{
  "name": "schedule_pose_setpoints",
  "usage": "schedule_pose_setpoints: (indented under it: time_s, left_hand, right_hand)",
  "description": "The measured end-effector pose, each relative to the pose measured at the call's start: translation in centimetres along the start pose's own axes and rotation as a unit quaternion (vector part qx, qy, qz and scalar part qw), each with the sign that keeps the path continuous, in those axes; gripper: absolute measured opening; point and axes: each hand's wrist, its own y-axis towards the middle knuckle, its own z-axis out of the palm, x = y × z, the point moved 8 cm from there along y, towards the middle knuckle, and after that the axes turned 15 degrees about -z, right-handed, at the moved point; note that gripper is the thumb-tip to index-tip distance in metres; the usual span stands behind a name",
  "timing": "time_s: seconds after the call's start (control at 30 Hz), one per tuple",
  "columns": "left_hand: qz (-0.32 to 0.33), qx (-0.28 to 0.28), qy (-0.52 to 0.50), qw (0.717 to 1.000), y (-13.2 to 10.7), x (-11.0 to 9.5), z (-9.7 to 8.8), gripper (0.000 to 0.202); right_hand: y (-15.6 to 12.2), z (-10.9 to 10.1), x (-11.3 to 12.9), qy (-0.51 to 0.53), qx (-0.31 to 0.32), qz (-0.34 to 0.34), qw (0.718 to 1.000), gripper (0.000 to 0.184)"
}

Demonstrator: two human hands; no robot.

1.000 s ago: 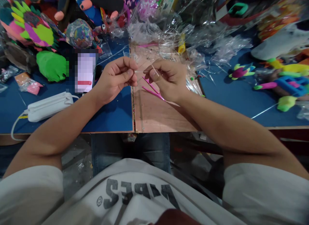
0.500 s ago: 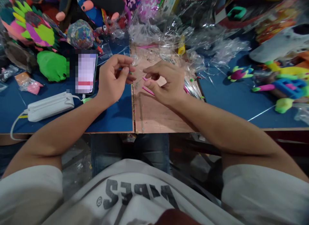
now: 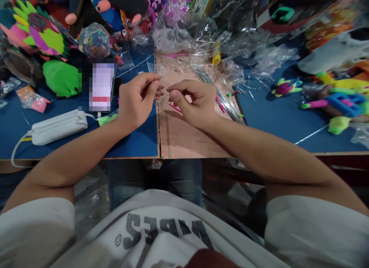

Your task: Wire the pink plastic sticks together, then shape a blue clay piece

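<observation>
Over the bare wooden board my two hands face each other, fingertips a short way apart. My left hand is closed in a pinch, thumb against the forefinger, above the board's left edge. Closed likewise, my right hand has its thumb and forefinger together. Whatever the fingertips hold is too small to make out. Below my right hand lies a thin pink stick, partly hidden by the thumb. Beside that hand, a bundle of thin silvery rods rests on the board, a pink piece among it.
A phone and a white power bank with a cable lie to the left. Colourful clay figures crowd the back left; a small turtle-like figure sits at right. Crumpled clear plastic covers the back.
Both hands have come closer together, and their fingers have closed from a looser pose into pinches. My right hand has shifted slightly left and nearer, uncovering more of the silvery rods.
</observation>
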Motion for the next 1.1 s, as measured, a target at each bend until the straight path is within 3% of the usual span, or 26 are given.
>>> schedule_pose_setpoints:
  time_s: [0.13,0.3,0.4,0.53,0.73,0.9,1.1]
  left_hand:
    - [-0.031,-0.002,0.010,0.999,-0.2,-0.6,-0.5,0.024]
    - [0.034,-0.039,0.120,0.991,0.4,-1.3,-1.7,0.027]
    - [0.063,-0.019,0.152,0.986,0.7,-1.3,-1.8,0.025]
    - [0.089,-0.011,0.185,0.979,0.7,-1.6,-1.7,0.024]
    - [0.108,0.007,0.323,0.940,0.4,-2.1,-0.6,0.044]
    - [0.195,0.008,0.384,0.903,-0.3,-3.0,0.0,0.035]
    - [0.208,-0.001,0.420,0.883,-1.0,-3.8,0.4,0.040]
  right_hand:
    - [-0.3,0.6,-1.8,0.147,-0.015,0.102,0.984,0.043]
    - [-0.8,2.6,-2.9,0.309,0.009,0.227,0.924,0.043]
    - [-0.7,3.2,-2.6,0.360,0.014,0.236,0.902,0.041]
    - [-0.4,3.2,-2.1,0.374,0.020,0.226,0.899,0.034]
    - [-0.5,3.1,-2.2,0.372,0.021,0.245,0.895,0.030]
    - [-0.8,3.8,-2.1,0.424,0.031,0.278,0.862,0.026]
    - [-1.3,4.1,-2.3,0.408,0.048,0.281,0.867,0.037]
